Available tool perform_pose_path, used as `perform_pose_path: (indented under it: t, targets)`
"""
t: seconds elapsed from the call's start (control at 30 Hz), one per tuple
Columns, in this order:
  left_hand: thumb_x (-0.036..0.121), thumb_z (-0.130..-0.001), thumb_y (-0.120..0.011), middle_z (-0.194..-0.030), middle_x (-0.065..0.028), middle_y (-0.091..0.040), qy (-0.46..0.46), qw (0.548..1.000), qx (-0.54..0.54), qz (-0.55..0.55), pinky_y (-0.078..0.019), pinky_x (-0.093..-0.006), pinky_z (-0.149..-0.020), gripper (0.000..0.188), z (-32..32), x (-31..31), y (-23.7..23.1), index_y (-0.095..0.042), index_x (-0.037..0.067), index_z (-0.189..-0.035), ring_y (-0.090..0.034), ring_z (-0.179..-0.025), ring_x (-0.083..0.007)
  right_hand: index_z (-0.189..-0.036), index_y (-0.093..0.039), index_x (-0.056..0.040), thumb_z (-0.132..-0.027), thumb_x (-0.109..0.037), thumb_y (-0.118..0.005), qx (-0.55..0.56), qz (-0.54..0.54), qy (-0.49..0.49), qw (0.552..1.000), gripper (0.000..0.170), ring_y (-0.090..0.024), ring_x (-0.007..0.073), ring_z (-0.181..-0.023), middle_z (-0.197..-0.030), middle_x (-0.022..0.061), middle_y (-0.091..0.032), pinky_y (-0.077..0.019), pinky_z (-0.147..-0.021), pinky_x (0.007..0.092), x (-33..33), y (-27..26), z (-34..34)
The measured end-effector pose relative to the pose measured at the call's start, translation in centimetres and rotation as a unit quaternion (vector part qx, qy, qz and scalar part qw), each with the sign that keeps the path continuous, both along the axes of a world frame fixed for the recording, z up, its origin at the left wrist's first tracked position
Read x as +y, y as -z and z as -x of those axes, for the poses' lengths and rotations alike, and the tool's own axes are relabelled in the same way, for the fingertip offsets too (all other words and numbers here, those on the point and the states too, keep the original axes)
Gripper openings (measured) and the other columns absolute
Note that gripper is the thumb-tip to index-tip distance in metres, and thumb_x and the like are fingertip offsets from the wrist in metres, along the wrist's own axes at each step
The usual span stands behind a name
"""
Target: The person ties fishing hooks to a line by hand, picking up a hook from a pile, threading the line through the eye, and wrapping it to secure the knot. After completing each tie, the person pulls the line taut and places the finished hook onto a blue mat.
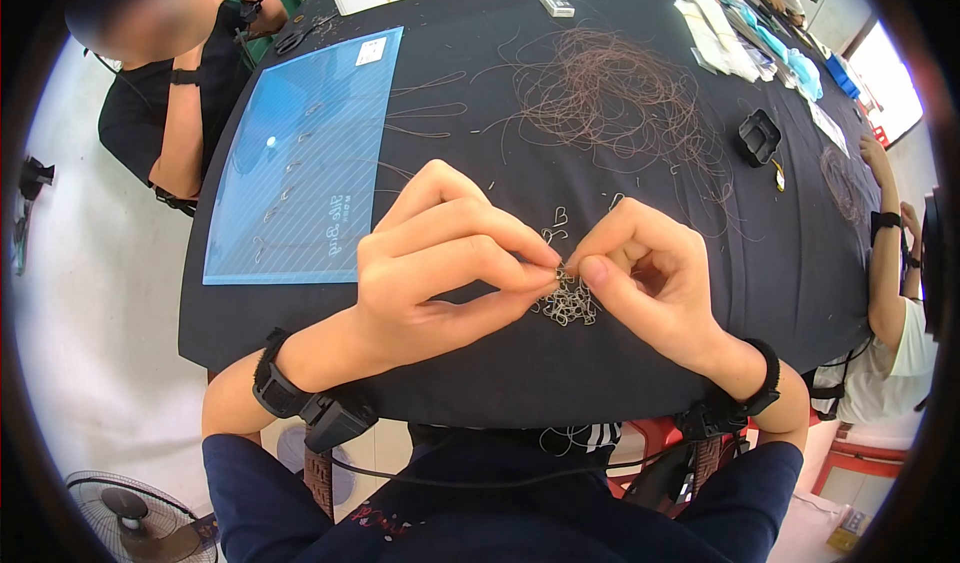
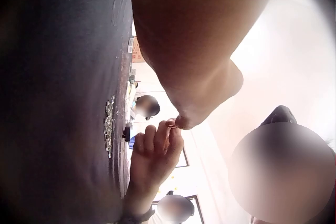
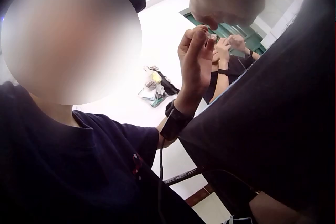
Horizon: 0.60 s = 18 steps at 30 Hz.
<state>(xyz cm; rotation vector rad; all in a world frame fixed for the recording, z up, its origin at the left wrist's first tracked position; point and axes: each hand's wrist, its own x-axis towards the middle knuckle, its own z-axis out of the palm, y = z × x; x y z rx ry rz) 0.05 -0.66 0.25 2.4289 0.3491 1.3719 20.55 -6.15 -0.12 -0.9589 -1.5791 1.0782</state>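
Observation:
My left hand [image 1: 430, 268] pinches a tiny piece between thumb and fingertips, at the middle of the head view. Meeting it from the right, my right hand [image 1: 655, 278] pinches at the same spot with thumb and index finger. The fingertips mostly hide the held piece; I cannot tell its exact kind. Below them on the black cloth lies a small pile of bent silvery wire hooks [image 1: 570, 308], with a few loose ones just beyond it. In the left wrist view, the pile [image 2: 109, 127] shows under both raised hands.
A blue file bag [image 1: 300, 163] with several hooks on it lies at left. Beyond the hands spreads a loose tangle of thin brown cord [image 1: 610, 93]. A black tray [image 1: 760, 138] and white packets [image 1: 710, 38] are at right. Other people sit around the table.

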Motion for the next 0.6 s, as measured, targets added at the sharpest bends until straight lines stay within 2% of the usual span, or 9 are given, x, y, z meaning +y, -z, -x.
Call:
perform_pose_path:
  t: [0.2, 0.33, 0.5, 0.6]
  targets:
    - [0.001, -0.060, -0.079, -0.082, 0.0007, -0.068, -0.016, 1.000, 0.008, 0.015, -0.0356, -0.0235, -0.060, 0.020, 0.06, -0.02, -0.17, -0.069, 0.010, -0.074, -0.049, -0.071, -0.0132, -0.083, -0.063, -0.0033, -0.083, -0.005, -0.066, -0.088, 0.047, -0.024, 0.995, 0.003, -0.030, 0.0036, -0.048, -0.052, -0.0024, -0.042, -0.0253, -0.044, 0.0239, 0.24, 0.09, 0.59]
    - [-0.001, -0.064, -0.079, -0.085, -0.0037, -0.069, -0.036, 0.999, 0.018, 0.015, -0.0366, -0.0265, -0.065, 0.019, 0.38, 0.22, -0.06, -0.070, 0.008, -0.078, -0.051, -0.073, -0.0143, -0.083, -0.065, -0.0041, -0.080, -0.005, -0.069, -0.143, -0.034, -0.020, 0.989, 0.006, -0.037, 0.0078, -0.046, -0.055, 0.0019, -0.047, -0.0307, -0.044, 0.0250, 0.02, -0.12, 0.59]
    - [-0.002, -0.065, -0.079, -0.085, -0.0044, -0.069, -0.060, 0.998, 0.014, 0.009, -0.0363, -0.0262, -0.066, 0.019, 0.42, 0.19, -0.20, -0.069, 0.008, -0.078, -0.052, -0.073, -0.0142, -0.083, -0.065, -0.0063, -0.076, -0.005, -0.071, -0.191, -0.133, -0.013, 0.972, 0.009, -0.050, 0.0141, -0.046, -0.063, 0.0040, -0.058, -0.0391, -0.044, 0.0258, -0.45, -0.57, 0.81]
    - [-0.002, -0.065, -0.079, -0.085, -0.0043, -0.069, -0.060, 0.998, 0.011, 0.011, -0.0359, -0.0263, -0.066, 0.018, 0.38, 0.28, -0.18, -0.069, 0.008, -0.078, -0.053, -0.072, -0.0140, -0.082, -0.065, -0.0066, -0.073, -0.006, -0.072, -0.210, -0.257, 0.002, 0.943, 0.011, -0.057, 0.0178, -0.051, -0.066, 0.0043, -0.061, -0.0444, -0.045, 0.0268, -0.18, 0.13, 0.85]
